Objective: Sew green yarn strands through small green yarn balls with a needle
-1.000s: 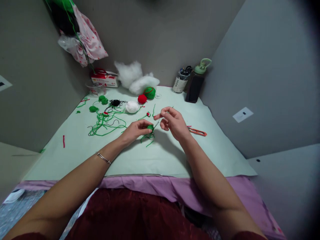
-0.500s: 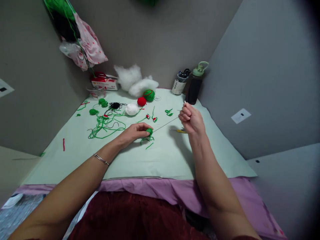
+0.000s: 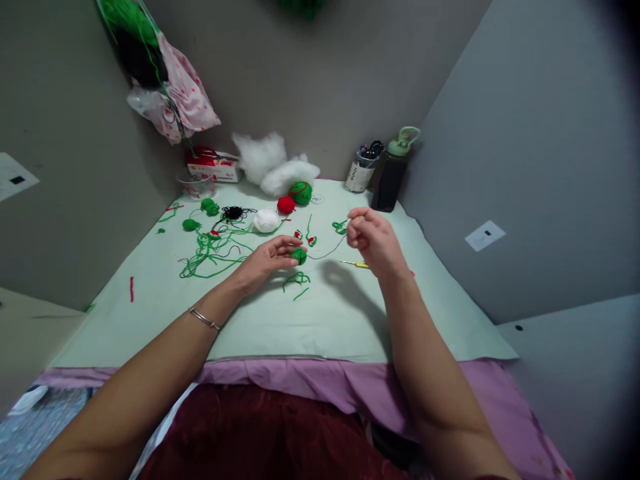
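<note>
My left hand [image 3: 270, 261] rests near the middle of the table, thumb and fingers closed on a small green crocheted ball [image 3: 299, 256]. From that ball a thin dark thread [image 3: 325, 257] curves slackly up to my right hand [image 3: 373, 241]. This hand is raised over the table with its fingers curled in a pinch at the thread's end; whether a needle is in it too, I cannot make out. Below it lies a crochet hook [image 3: 360, 265] with a yellow handle. Green yarn scraps [image 3: 296, 281] lie just in front of the ball.
Small red, white and green pieces [image 3: 312, 241] lie beyond my hands. Farther back are a white yarn ball [image 3: 266, 220], a red one [image 3: 286, 205], white stuffing [image 3: 287, 175], a pen cup [image 3: 360, 175] and a dark bottle [image 3: 391, 177]. Tangled green yarn [image 3: 205, 257] spreads at left.
The dark thread was taut and straight and now hangs slack. My right hand has turned and come slightly left and inward. My left hand stays at the green ball.
</note>
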A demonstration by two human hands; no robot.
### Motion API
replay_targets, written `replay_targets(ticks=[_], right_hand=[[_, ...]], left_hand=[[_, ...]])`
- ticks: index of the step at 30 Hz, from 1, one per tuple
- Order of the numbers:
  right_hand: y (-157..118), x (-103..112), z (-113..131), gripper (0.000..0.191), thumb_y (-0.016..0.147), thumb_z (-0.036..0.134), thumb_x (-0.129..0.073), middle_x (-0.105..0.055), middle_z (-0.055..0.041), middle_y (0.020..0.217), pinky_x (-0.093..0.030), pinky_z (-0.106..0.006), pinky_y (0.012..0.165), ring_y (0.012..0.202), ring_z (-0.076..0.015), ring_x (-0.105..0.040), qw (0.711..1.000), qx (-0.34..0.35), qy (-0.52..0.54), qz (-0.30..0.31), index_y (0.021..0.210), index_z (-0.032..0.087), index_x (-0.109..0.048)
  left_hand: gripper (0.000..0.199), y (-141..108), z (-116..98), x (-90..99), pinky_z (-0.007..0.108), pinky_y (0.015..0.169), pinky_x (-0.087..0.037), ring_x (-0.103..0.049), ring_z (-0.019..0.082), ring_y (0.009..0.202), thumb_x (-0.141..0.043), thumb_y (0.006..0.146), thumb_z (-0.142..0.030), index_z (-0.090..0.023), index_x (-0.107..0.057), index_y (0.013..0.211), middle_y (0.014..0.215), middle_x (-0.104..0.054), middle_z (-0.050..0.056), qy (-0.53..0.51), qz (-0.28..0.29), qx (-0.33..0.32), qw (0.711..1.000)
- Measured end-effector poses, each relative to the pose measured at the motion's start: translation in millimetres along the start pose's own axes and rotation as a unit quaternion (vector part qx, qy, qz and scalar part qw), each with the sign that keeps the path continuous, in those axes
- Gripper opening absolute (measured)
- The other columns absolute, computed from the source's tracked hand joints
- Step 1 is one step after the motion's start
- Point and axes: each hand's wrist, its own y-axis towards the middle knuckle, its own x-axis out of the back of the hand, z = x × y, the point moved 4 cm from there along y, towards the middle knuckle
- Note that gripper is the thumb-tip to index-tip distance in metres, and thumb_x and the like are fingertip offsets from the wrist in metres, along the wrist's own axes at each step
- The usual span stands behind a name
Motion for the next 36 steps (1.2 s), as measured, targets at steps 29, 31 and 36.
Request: replay_targets(ticks=[29,31,36], right_hand=[[-25,-45,-17,0.013,0.096,0.017,-0.061,-0.059,-0.0036,0.086,-0.041,-0.028,0.066,0.072,-0.0137,-0.053,0.830,0.267,-0.474,0.124,0.092,0.021,-0.073],[-25,-45,-18,0.014,0.097,0.018,-0.060,-0.060,-0.0039,0.087,-0.042,-0.028,0.067,0.073,-0.0144,-0.054,0.830,0.254,-0.479,0.127,0.092,0.021,-0.073],[-24,-46,-20,0.015,0.096,0.018,-0.060,-0.059,-0.0039,0.087,-0.041,-0.028,0.067,0.073,-0.0145,-0.054,0.842,0.230,-0.469,0.135,0.093,0.022,-0.073]], left_hand=[[0.031,0,-4,6.5,0.044,0.107,-0.044,-0.062,0.021,0.108,-0.081,0.069,-0.018,-0.021,-0.073,0.099,0.115,-0.071,0.006,0.080,-0.063,-0.079,0.992],[0.031,-1,-5,5.8,0.044,0.107,-0.043,-0.062,0.022,0.110,-0.081,0.069,-0.018,-0.020,-0.073,0.098,0.114,-0.071,0.006,0.083,-0.064,-0.082,0.991],[0.032,-1,-4,5.4,0.043,0.105,-0.045,-0.063,0.022,0.106,-0.083,0.068,-0.019,-0.020,-0.074,0.098,0.113,-0.072,0.007,0.084,-0.062,-0.075,0.992]])
